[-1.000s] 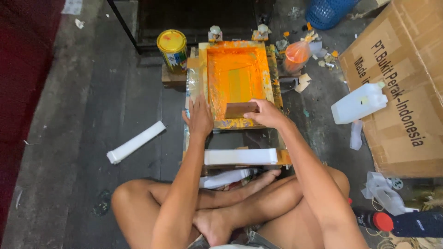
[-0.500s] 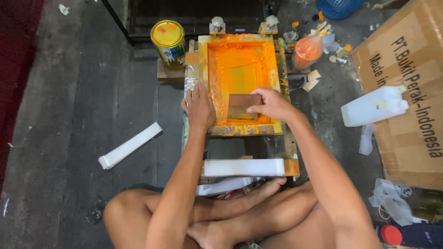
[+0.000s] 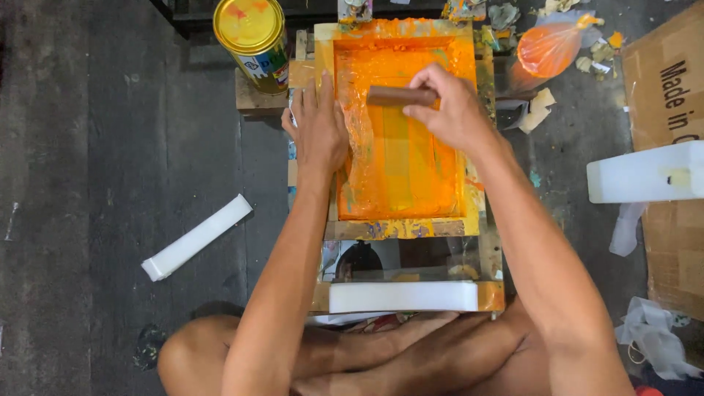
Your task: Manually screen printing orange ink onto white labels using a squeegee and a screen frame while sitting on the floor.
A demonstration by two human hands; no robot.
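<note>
One cam only, head-worn, looking almost straight down from above the seated person; no 2nd view, so no overlap. Top of pic = away from the body, bottom = the person's crossed legs. Close range: both forearms run up from the bottom edge, left hand (image 3: 318, 126) and right hand (image 3: 449, 107) sit upper centre over the orange printing frame (image 3: 400, 139), which is roughly mid-pic. Edges catch dark floor at left, a yellow tin (image 3: 253, 40) top left, a cardboard box (image 3: 669, 81) cut off at right.

The right hand (image 3: 453, 110) has pushed the brown squeegee (image 3: 400, 95) from the screen's near edge toward its far end.
</note>
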